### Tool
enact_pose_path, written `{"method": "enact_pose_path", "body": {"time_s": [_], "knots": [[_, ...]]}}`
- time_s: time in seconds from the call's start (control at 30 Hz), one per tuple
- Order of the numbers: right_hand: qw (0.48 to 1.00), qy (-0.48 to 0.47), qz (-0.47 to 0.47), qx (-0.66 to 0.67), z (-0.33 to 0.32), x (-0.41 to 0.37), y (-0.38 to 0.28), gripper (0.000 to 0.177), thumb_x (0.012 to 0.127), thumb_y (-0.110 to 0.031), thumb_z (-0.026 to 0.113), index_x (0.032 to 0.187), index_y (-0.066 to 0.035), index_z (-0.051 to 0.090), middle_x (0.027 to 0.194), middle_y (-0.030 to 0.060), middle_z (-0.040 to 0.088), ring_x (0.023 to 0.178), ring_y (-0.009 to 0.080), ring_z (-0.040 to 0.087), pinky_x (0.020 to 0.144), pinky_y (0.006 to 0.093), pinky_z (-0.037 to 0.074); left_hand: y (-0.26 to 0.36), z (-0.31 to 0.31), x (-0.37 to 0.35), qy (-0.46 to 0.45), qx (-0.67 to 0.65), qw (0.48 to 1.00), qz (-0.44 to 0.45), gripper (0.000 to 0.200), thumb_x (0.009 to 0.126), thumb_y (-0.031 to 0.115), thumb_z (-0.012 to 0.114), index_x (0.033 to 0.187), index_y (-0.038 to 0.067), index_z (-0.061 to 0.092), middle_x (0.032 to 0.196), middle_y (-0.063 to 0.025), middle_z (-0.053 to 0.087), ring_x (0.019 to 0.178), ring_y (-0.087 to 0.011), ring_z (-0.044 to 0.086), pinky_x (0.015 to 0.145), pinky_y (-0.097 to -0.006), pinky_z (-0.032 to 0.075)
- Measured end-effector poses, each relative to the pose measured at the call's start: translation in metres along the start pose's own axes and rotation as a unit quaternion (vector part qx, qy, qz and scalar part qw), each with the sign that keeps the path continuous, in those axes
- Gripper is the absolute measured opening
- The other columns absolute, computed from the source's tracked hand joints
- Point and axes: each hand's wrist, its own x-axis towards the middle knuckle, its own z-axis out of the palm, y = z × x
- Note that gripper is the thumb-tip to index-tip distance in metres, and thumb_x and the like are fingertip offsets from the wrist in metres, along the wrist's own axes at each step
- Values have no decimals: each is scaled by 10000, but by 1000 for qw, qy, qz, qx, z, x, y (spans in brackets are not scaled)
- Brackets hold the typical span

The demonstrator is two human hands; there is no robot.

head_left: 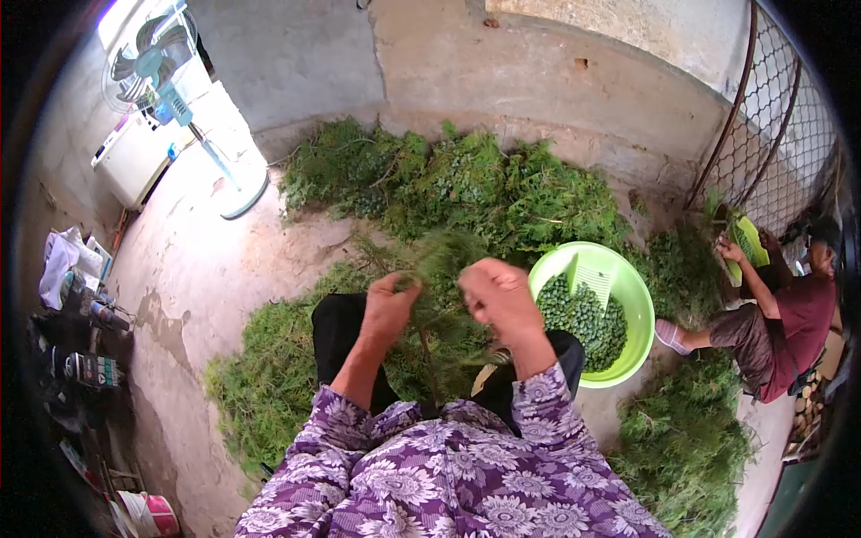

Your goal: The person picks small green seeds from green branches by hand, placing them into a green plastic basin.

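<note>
My left hand [392, 305] is closed on a feathery green branch [448, 255], whose foliage is blurred by motion. My right hand [502, 296] is just right of the branch, its fingers curled together and slightly blurred; what they hold, if anything, is hidden. Beside my right wrist stands a light-green plastic tub [639, 309] holding many small round green berries [583, 327]. A green ridged board [594, 269] leans inside the tub. More cut foliage lies between and below my hands, around my knees.
Leafy branches [466, 184] are heaped along the wall, with more foliage [278, 368] at left and another pile [686, 439] at lower right. A co-worker [789, 314] sits at right, holding a green basket [749, 242]. A standing fan [170, 99] is at back left.
</note>
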Motion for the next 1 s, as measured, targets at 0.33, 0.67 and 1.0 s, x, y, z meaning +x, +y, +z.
{"method": "enact_pose_path", "body": {"time_s": [0.33, 0.67, 1.0], "knots": [[865, 414, -199, -200, -157, -9, 11, 214, 753, -84, 533, 958, -37, 572, 747, 36, 593, 590, 117, 537, 498, 217, 418, 5, -40, 16, -17, -407, 912, 49, 173, 851, 188, 479, 870, 23, 529, 804, -71, 551, 690, -165, 526, 575, -297, 451], [976, 216, -11, 34, -128, -20, 62, 159, 763, -161, 580, 837, -25, 619, 753, 43, 613, 705, 119, 570, 644, 240, 451, 7, -33, 16, -119, -415, 900, 55, 332, 885, 306, 426, 685, 48, 490, 637, -54, 456, 661, -168, 457, 645, -299, 417], [942, -30, -158, -294, 15, -17, 48, 348, 716, -134, 642, 1004, 31, 539, 815, 90, 611, 723, 116, 575, 655, 248, 460, 13, 5, -9, -155, -345, 925, -15, 189, 781, 223, 604, 766, 41, 557, 734, -31, 562, 724, -147, 526, 698, -283, 409]]}}
